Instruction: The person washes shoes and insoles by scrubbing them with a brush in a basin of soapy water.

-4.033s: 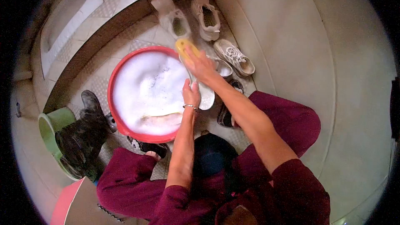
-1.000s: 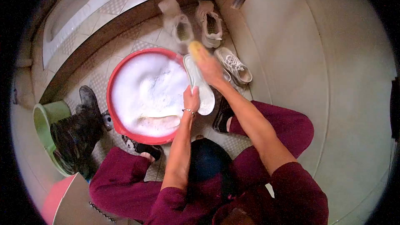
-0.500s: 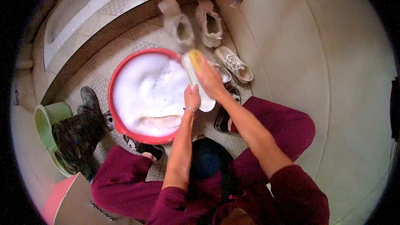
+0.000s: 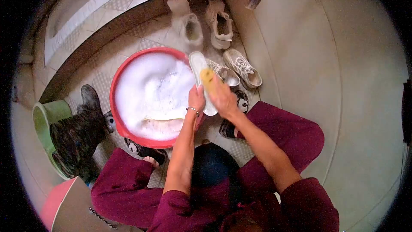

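My left hand point(image 4: 196, 98) grips a white insole point(image 4: 198, 63) around its middle, at the right rim of a red basin point(image 4: 115, 108). Closed over a yellow scrub brush point(image 4: 207, 76), my right hand point(image 4: 224, 99) presses it against the insole's face; this hand is a little blurred. Thick white suds point(image 4: 150, 75) fill the basin. Another insole point(image 4: 165, 125) lies in the foam near the basin's front edge. Just beyond the insole in my hands, a white lace-up shoe point(image 4: 228, 76) is partly covered by my right hand and the brush.
More white shoes stand beyond: a lace-up shoe point(image 4: 242, 68), a shoe point(image 4: 221, 30) by the wall and another shoe point(image 4: 189, 28) near the raised ledge point(image 4: 141, 15). To the left are dark boots point(image 4: 81, 124) and a green tub point(image 4: 40, 116). A pink-rimmed container point(image 4: 60, 202) is at lower left.
My right hand has drawn the brush down along the insole toward me. My left hand keeps its grip on the insole. The view has shifted slightly.
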The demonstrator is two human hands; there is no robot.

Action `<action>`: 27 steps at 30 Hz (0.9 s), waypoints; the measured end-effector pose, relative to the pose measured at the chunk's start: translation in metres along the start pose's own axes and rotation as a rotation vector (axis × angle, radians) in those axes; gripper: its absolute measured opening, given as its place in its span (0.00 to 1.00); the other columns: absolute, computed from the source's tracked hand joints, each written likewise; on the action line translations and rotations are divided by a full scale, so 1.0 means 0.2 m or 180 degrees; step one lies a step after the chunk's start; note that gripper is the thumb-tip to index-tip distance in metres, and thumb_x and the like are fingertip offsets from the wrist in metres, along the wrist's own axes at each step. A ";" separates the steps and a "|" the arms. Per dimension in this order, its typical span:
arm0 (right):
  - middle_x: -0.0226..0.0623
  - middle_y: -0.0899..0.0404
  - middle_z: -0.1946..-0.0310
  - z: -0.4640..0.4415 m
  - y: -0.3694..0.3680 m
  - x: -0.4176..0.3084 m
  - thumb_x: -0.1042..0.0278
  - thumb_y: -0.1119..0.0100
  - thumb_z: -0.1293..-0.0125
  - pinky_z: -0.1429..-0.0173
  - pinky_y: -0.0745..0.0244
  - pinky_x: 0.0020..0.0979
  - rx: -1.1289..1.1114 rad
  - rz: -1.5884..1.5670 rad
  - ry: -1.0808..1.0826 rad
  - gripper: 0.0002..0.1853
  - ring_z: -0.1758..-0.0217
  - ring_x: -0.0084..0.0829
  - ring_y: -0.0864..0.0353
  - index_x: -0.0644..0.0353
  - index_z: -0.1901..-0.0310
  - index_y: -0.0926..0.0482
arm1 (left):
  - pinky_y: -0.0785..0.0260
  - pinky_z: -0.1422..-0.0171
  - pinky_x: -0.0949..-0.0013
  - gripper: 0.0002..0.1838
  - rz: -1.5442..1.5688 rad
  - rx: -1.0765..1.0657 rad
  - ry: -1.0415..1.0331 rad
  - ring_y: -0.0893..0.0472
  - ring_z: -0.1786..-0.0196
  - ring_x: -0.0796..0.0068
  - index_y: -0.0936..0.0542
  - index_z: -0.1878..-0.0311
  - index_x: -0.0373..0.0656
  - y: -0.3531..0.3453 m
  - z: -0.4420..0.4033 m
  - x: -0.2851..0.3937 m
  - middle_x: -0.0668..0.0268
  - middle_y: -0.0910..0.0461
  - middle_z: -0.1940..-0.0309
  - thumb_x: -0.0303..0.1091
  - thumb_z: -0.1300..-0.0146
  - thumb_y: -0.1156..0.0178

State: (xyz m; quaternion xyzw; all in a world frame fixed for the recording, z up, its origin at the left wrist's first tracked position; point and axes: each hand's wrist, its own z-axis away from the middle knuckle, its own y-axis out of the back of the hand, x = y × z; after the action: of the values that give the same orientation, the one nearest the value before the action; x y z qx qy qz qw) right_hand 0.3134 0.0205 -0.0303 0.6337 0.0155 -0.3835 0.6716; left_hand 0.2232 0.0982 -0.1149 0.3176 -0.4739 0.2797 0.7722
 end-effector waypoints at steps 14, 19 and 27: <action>0.59 0.29 0.54 -0.37 0.17 -0.04 0.55 0.55 0.40 0.49 0.34 0.41 0.0606 -0.1095 -0.0295 0.32 0.51 0.51 0.28 0.61 0.36 0.47 | 0.34 0.60 0.74 0.18 0.1051 -0.0245 0.0464 0.28 0.66 0.80 0.26 0.55 0.33 0.28 0.14 0.07 0.70 0.24 0.69 0.39 0.38 0.50; 0.57 0.29 0.55 -0.19 -0.08 -0.08 0.55 0.51 0.40 0.57 0.28 0.41 0.0908 -0.0866 0.0577 0.33 0.58 0.52 0.25 0.59 0.36 0.48 | 0.31 0.61 0.61 0.13 -0.1037 0.0524 0.0295 0.22 0.67 0.57 0.25 0.61 0.37 0.59 0.10 -0.08 0.52 0.21 0.70 0.37 0.42 0.49; 0.53 0.36 0.60 -0.23 -0.42 -0.26 0.49 0.50 0.42 0.64 0.30 0.49 -0.0842 0.0465 0.0326 0.32 0.69 0.53 0.26 0.37 0.35 0.47 | 0.32 0.53 0.52 0.17 -0.1740 0.0364 0.0701 0.25 0.59 0.44 0.29 0.55 0.41 0.47 -0.05 -0.34 0.45 0.24 0.64 0.33 0.49 0.43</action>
State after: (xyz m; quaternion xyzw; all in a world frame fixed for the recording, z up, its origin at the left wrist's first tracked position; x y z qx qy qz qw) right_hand 0.2542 0.0938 -0.0831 0.5579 0.0540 -0.2955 0.7736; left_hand 0.1335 0.1573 -0.1590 0.4442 -0.2677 0.1205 0.8465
